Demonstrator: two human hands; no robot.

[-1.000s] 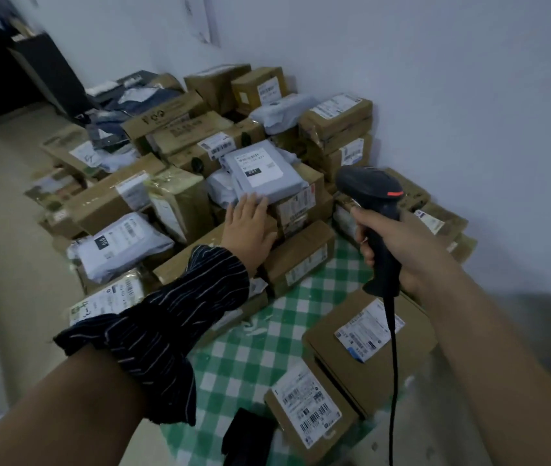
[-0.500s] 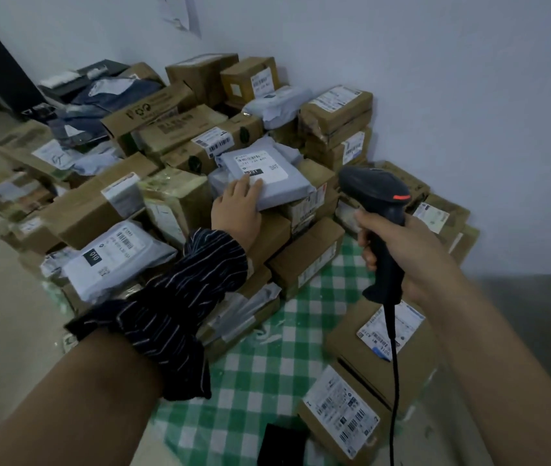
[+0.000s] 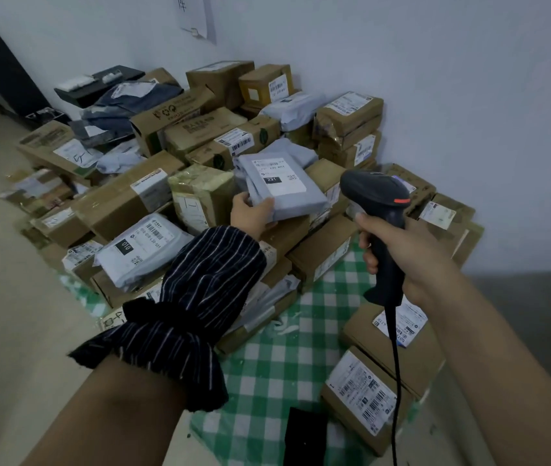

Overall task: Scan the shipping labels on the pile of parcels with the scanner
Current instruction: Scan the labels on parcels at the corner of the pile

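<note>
Just left of the middle of the frame, the left hand holds a grey mailing bag by its near corner, thumb lying on top and the other fingers curled round the edge. The bag lies on top of the pile of parcels, with its white shipping label facing up. A dark striped sleeve is bunched along that forearm.

To the right of the bag, the right hand grips the handle of a black scanner, its fingers wrapped tightly round it. The scanner's head points toward the upper left, at the bag and close beside it, though apart from it. A black cable hangs from the handle's base down to the bottom edge.

The pile of brown boxes and grey bags fills the middle and upper left, pushed against a white wall. It sits on a green and white checked cloth spread over the floor. At the lower right, two flat boxes lie on the cloth, labels up. A sheet of paper hangs on the wall at the top.
</note>
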